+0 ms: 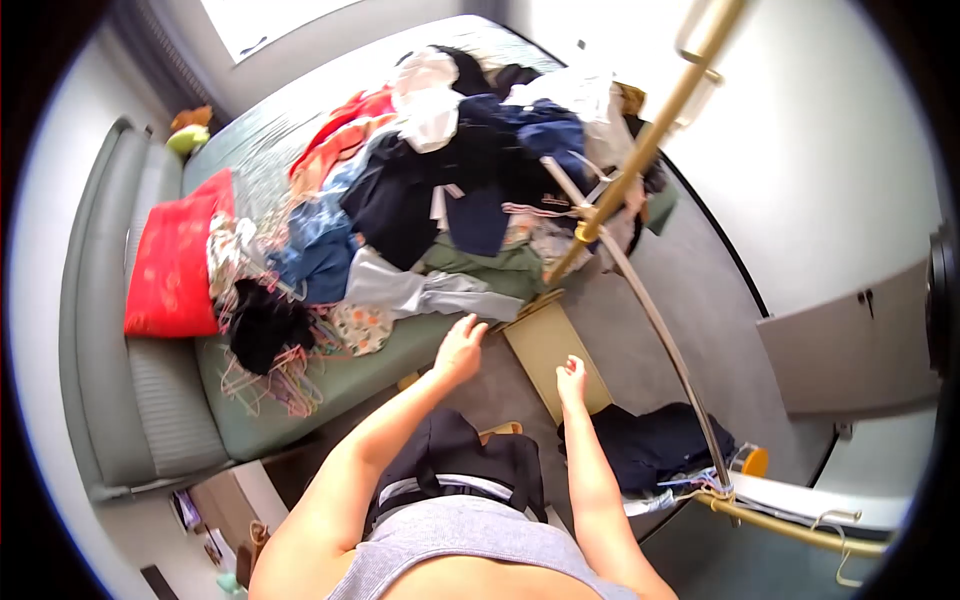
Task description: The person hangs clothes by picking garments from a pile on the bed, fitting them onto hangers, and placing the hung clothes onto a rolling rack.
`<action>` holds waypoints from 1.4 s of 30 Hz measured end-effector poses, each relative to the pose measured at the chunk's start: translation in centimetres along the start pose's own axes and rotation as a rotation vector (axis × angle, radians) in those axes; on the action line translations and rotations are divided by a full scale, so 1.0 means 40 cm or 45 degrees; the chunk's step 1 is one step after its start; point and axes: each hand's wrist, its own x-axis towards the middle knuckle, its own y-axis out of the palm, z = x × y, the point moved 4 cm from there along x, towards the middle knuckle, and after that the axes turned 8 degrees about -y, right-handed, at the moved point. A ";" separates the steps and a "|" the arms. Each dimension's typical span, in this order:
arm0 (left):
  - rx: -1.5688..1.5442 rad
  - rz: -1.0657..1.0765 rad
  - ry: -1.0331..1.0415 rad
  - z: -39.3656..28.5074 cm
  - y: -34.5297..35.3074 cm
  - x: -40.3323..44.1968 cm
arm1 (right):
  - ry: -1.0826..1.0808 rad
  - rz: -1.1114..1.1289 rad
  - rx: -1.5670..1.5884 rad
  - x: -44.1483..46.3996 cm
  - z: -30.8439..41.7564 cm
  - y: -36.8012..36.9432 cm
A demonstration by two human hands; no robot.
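My left hand [460, 348] is held out near the bed's edge, just below a pale grey garment [400, 288], with its fingers bent. To its right, my right hand [572, 380] is raised over a cream board [550, 350], its fingers curled. Whether either hand holds anything small cannot be made out. A large heap of clothes lies on the bed, with black garments [400, 195], blue denim [318, 240] and a green garment [490, 265]. Several pink hangers [285, 385] lie at the heap's near left, by a black item [265, 325].
A gold rail [660, 125] slants over the bed's right side, joined to a thin metal pole [665, 335]. Dark clothes [650, 445] lie at the lower right beside an orange-lidded item [752, 461]. A red pillow [180, 262] rests by the headboard [95, 330].
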 end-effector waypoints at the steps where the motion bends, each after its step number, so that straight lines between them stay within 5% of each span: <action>1: -0.002 -0.029 -0.088 0.078 -0.042 -0.014 | -0.060 0.086 -0.009 0.012 0.036 0.069; 12: -0.085 -0.116 -0.653 0.682 -0.307 -0.165 | -0.012 0.778 -0.215 0.024 0.271 0.835; 15: -0.172 -0.094 -0.742 0.751 -0.366 -0.204 | -0.084 0.576 -0.545 0.063 0.261 0.935; 16: -0.183 -0.075 -0.754 0.764 -0.383 -0.215 | 0.084 0.543 -0.624 0.080 0.263 0.948; 20: -0.229 -0.013 -0.788 0.787 -0.440 -0.246 | -0.200 0.358 -1.012 0.173 0.288 0.976; 24: -0.322 -0.026 -0.902 0.794 -0.459 -0.262 | 0.058 0.884 -1.271 0.271 0.230 0.996; 26: -0.354 -0.045 -0.949 0.784 -0.466 -0.256 | -0.058 0.634 -0.683 0.303 0.183 1.022; 29: -0.423 -0.116 -0.956 0.765 -0.460 -0.230 | 0.303 0.562 1.010 0.288 0.316 0.998; 30: -0.464 -0.157 -0.946 0.760 -0.453 -0.214 | 0.343 0.609 1.193 0.267 0.395 0.961; 35: -0.766 -0.281 -0.864 0.674 -0.472 -0.027 | 0.355 1.079 1.551 0.129 0.756 0.749; 42: -0.618 -0.593 -0.424 0.493 -0.508 0.254 | 0.133 1.809 0.829 0.047 0.916 0.638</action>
